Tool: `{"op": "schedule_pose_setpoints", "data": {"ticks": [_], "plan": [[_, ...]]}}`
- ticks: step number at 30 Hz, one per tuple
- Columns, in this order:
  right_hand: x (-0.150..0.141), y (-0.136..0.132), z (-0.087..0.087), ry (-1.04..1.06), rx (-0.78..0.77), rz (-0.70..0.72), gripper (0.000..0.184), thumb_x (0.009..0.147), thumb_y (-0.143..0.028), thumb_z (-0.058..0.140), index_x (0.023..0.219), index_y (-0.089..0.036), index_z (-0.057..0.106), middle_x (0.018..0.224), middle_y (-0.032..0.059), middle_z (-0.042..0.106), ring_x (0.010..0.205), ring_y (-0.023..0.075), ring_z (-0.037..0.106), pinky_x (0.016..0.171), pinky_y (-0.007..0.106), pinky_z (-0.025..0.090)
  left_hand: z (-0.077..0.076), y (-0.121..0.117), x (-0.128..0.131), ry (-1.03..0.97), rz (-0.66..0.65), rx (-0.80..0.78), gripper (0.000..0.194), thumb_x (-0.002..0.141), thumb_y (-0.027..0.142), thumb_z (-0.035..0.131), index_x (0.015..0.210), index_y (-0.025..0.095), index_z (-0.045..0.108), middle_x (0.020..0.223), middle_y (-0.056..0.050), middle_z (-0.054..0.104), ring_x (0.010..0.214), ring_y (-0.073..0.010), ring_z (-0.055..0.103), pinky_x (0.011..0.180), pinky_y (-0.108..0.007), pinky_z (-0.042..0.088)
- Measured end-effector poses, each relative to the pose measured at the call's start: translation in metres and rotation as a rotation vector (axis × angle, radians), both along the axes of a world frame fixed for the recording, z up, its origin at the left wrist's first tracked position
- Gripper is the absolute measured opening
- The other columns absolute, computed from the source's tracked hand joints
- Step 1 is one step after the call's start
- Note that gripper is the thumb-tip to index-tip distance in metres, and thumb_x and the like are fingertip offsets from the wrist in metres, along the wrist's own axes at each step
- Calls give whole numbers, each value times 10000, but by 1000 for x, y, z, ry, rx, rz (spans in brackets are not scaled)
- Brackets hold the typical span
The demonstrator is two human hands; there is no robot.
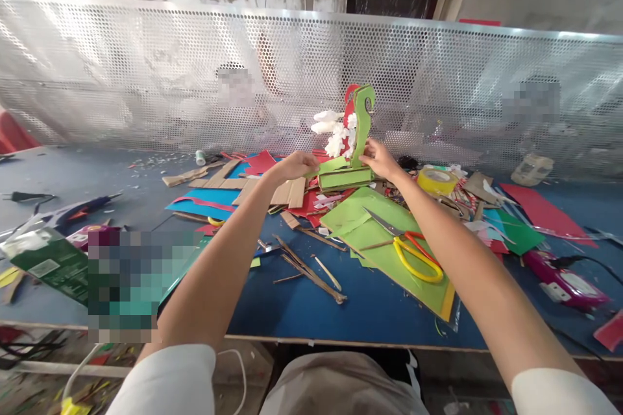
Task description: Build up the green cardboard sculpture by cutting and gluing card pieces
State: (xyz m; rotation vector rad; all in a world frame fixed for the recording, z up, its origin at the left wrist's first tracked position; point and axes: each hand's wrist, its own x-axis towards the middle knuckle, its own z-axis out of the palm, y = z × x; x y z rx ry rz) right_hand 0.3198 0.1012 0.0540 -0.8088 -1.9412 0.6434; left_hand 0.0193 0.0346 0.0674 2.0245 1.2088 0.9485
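While your right hand point(381, 159) gripped the cardboard model point(361, 126), your left hand point(296, 166) pinched its left end; scissors point(403, 233) lay nearer you than the model.

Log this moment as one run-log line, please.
left hand: at model base; right hand: at green upright; scissors: on green sheet; yellow tape: right of upright
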Motion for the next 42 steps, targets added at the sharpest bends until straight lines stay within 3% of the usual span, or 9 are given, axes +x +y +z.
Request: {"op": "schedule_pose_setpoints", "data": {"ticks": [3,7,15,23,26,30,33,37,42], "plan": [[1,-2,0,-12,12,-2,358,792,-447,782,1054,-268,615,1000,57,752,930,257,716,793,420,651,17,15,5,93,14,-90,43,732,220,729,750,193,756,679,-32,657,635,-161,588,629,-298,440],[0,-6,2,-30,42,11,359,813,-454,759,1083,-255,632,1051,72,757,975,262,715,837,427,647,31,36,11,288,54,-81,75,639,258,819,679,221,766,677,-43,689,646,-196,602,617,-319,440],[3,-10,-5,-22,66,15,341,834,-457,706,1080,-247,598,1006,59,710,963,253,705,797,392,635,26,48,12,489,128,-106,263,659,419,841,586,215,692,529,-5,538,511,-153,448,553,-321,322],[0,-6,-4,-13,59,16,335,845,-404,680,1119,-235,585,987,52,665,946,237,673,790,381,617,24,48,19,556,167,-146,348,684,458,821,565,212,605,585,-2,538,580,-164,483,594,-320,333],[-2,-12,-4,-35,97,-82,404,830,-379,720,1168,-228,559,1031,61,667,980,237,670,856,388,598,23,49,20,565,163,-139,362,676,462,826,561,207,596,591,-6,558,590,-160,491,592,-312,336],[-3,-37,-4,38,317,-388,322,938,-372,633,1203,-218,535,1028,73,660,902,214,653,854,361,566,20,52,19,523,158,-144,326,681,465,821,604,206,639,584,0,572,591,-155,502,582,-299,336],[-5,-60,-1,-201,451,-341,263,1041,-324,469,1233,-201,602,1060,97,705,877,212,667,853,345,548,17,58,16,505,141,-143,302,675,461,819,629,205,665,596,0,595,598,-156,522,585,-294,344],[-21,-80,3,-672,479,-173,464,1035,-169,405,1447,-213,616,1457,120,662,1155,257,703,991,372,534,16,61,15,520,138,-127,308,625,464,851,630,208,681,626,-9,634,648,-178,575,604,-294,363],[-45,-89,0,-1001,387,-282,624,947,-57,432,1545,-173,570,1612,133,558,1153,330,734,961,451,578,22,50,17,537,150,-104,332,609,478,871,743,200,751,736,-25,707,773,-212,645,665,-290,430]]}}
